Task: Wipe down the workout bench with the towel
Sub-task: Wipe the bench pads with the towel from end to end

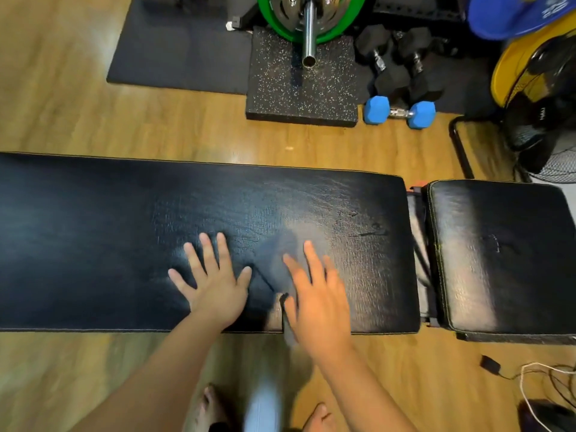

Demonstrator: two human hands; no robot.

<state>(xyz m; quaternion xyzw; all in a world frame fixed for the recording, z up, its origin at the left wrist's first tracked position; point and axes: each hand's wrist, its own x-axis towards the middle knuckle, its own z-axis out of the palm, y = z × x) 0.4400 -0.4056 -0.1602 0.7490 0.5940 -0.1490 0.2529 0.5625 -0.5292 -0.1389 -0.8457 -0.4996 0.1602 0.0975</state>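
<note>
The long black pad of the bench [156, 219] runs across the view, its left end cut off by the frame edge; a shorter seat pad [501, 257] sits just beside its right end. The left hand [215, 285] lies flat on the pad, fingers spread wide, holding nothing. The right hand [318, 304], blurred, presses flat on a dark towel [277, 260] that lies on the pad's near half; the towel's outline is smeared and partly hidden under the palm. A blue dumbbell [400, 112] rests on the floor beyond.
</note>
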